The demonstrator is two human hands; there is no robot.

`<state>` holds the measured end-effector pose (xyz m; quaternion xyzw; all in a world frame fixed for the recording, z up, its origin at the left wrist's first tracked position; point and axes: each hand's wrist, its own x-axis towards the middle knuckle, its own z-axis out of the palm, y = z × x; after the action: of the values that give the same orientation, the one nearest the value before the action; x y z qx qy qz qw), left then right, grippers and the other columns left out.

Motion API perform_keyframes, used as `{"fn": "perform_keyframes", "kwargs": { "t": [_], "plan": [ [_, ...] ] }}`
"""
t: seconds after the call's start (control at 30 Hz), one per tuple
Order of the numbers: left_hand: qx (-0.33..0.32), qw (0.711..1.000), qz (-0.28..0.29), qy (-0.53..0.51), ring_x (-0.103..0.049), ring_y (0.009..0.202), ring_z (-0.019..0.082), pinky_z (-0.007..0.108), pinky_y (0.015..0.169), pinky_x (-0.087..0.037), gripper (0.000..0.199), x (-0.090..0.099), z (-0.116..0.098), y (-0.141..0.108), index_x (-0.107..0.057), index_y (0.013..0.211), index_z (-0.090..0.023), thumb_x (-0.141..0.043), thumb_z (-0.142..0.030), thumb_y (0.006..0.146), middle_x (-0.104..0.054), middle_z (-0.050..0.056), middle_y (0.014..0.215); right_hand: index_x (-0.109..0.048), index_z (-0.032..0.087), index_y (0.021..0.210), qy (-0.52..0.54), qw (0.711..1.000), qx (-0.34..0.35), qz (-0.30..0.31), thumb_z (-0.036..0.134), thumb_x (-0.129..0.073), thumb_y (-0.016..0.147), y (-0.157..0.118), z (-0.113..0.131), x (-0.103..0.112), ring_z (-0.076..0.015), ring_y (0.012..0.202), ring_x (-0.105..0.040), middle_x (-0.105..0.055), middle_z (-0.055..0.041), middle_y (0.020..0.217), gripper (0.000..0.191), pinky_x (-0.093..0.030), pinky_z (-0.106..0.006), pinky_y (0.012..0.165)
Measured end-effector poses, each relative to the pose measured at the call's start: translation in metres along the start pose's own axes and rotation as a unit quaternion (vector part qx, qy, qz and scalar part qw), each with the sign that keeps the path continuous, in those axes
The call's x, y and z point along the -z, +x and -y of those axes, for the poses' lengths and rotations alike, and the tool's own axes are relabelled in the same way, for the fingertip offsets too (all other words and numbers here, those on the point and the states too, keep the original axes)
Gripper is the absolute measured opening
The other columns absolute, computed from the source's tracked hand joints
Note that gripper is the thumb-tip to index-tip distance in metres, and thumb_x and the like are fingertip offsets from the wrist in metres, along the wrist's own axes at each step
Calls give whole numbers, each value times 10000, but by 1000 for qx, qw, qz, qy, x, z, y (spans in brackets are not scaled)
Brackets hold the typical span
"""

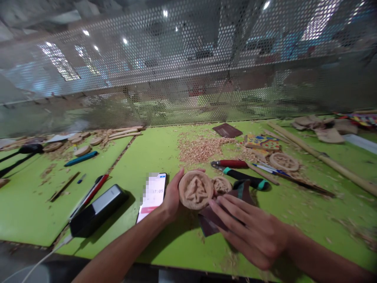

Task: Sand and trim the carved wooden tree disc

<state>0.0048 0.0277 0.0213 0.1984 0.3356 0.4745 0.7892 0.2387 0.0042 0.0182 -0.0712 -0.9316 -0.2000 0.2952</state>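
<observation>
My left hand (173, 194) is wrapped round the left edge of a round wood carving (196, 190) with a raised star-like relief. My right hand (250, 224) is closed over a dark brown piece of sandpaper (210, 222), its fingertips touching the disc's right edge. The thumb and the underside of that hand are hidden. Just behind the held disc lies a smaller round carving (221, 184), partly covered. A lit phone (153, 196) lies on the green table beside my left hand.
Pliers (229, 164) with red and black-teal handles lie beyond my right hand. Wood shavings (200, 149), another carved disc (284, 161), a patterned block (262, 142) and a long stick (321, 157) are behind. A black power bank (98, 210) is at left. A perforated metal screen (182, 67) borders the table.
</observation>
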Motion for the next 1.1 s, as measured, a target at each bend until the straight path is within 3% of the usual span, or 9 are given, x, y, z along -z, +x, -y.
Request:
{"fn": "perform_keyframes", "kwargs": {
  "t": [0.2, 0.4, 0.57, 0.73, 0.83, 0.93, 1.1],
  "plan": [
    [6, 1000, 7, -17, -763, 945, 335, 473, 906, -573, 613, -3, 1, -2, -590, 1416, -94, -496, -487, 955, -787, 180, 1050, -729, 68, 1042, -1, 998, 63, -7, 167, -550, 960, 5, 2, -2, -358, 1140, -714, -730, -265, 1233, 220, -602, -521, 937],
    [2, 1000, 10, -4, -762, 944, 345, 475, 907, -568, 623, -2, 1, -1, -615, 1397, -112, -553, -474, 893, -793, 165, 1068, -717, 56, 1048, 0, 999, 41, -11, 135, -456, 977, 6, 2, -5, -345, 1109, -725, -736, -264, 1217, 282, -608, -494, 909],
    [-52, 998, 4, 41, -750, 948, 333, 443, 890, -562, 606, -1, 3, 1, -619, 1367, -112, -550, -425, 853, -794, 141, 1037, -712, 79, 1028, -7, 1000, 16, -5, 168, -490, 967, 11, 5, -5, -352, 1109, -726, -745, -263, 1187, 247, -608, -496, 908],
    [-133, 978, 42, 153, -734, 931, 279, 389, 892, -531, 515, -5, 10, -4, -557, 1353, -145, -526, -468, 953, -784, 114, 1026, -702, 62, 1213, -64, 998, -25, 7, 144, -463, 979, 15, 1, -2, -338, 1191, -692, -726, -249, 1255, 345, -591, -489, 957],
    [-135, 964, 71, 216, -718, 979, 258, 385, 930, -509, 502, -5, 15, -9, -505, 1386, -187, -476, -533, 1023, -764, 111, 1107, -716, 52, 1188, -77, 996, -49, -3, 116, -477, 957, 14, 1, -4, -359, 1182, -690, -711, -252, 1288, 339, -583, -506, 947],
    [-137, 954, 56, 262, -697, 1039, 255, 401, 991, -476, 507, -4, 19, -11, -496, 1409, -223, -458, -564, 1036, -746, 102, 1156, -728, 52, 1154, -71, 997, -34, -5, 122, -451, 954, 14, 4, -6, -354, 1127, -711, -732, -242, 1246, 349, -586, -500, 925],
    [-113, 960, 50, 251, -683, 1050, 259, 417, 994, -469, 536, -4, 23, -12, -470, 1436, -250, -427, -601, 1032, -733, 98, 1179, -701, -3, 1218, -122, 992, -42, 18, 102, -448, 929, 16, 2, -5, -370, 1123, -710, -700, -272, 1297, 398, -581, -510, 927]
  ]
}}
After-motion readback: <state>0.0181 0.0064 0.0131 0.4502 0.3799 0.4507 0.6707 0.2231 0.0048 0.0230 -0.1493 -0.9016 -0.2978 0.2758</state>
